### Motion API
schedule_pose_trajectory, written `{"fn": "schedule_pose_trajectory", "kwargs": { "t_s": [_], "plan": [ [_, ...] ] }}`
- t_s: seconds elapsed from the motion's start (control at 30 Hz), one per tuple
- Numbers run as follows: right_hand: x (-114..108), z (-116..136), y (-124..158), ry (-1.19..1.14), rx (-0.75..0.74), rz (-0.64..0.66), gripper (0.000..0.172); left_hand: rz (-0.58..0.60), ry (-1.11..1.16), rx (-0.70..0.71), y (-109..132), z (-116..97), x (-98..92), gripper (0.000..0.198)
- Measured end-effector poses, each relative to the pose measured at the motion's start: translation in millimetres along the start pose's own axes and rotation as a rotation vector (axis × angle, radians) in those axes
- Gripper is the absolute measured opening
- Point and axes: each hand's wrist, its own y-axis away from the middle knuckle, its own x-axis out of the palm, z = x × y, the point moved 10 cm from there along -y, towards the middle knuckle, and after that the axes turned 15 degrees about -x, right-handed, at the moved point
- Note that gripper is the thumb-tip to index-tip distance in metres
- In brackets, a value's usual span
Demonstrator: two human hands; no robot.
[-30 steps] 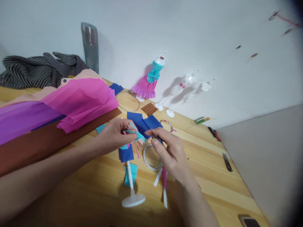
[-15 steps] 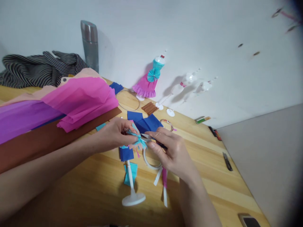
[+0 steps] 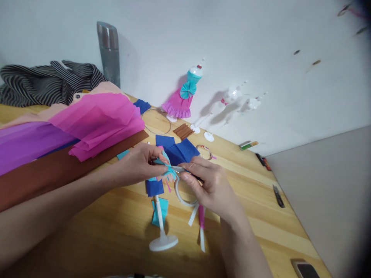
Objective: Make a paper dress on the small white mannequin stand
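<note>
Head view, table: pale wood, streaky grain, straight edge along a plain white wall
Pink sheet: thin and softly creased, loosely folded, spread over a purple sheet and a flat brown sheet
Blue pieces: matt, straight-edged, lying beyond the fingers
Pleated brown paper: narrow parallel ridges
Dressed figure: flared pink skirt, ruffled hem, round turquoise rosette of fine pleats, near the wall
Stand: white, disc foot, slim upright stem, blue paper at its upper part
White ring: narrow smooth band, partly behind the right hand
Turquoise paper: small, gathered, crinkled, ragged ends fanning out, peach tints below; raised above the table, in front of the blue pieces
Left hand: thumb and fingers pinching the turquoise paper
Right-hand fingers: curled round scissors, pointed metal blades meeting the paper; cannot tell whether the blades are parted
</note>
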Motion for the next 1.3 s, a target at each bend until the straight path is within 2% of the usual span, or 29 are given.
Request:
{"fn": "schedule_pose_trajectory", "kwargs": {
  "t_s": [0.3,0.97,1.3],
  "plan": [
    [0.1,-1.1,1.9,0.013,0.010,0.005,0.026,-0.077,-0.208,0.108,3.4,-8.2,-3.1,0.020],
    [8.5,-5.0,0.1,0.013,0.035,0.041,0.031,-0.150,-0.265,0.194,6.7,-13.9,-6.5,0.014],
    [9.5,-3.8,-2.3,-0.011,0.033,0.004,0.032,-0.130,-0.282,0.186,7.7,-15.2,-5.1,0.017]
  ]
}}
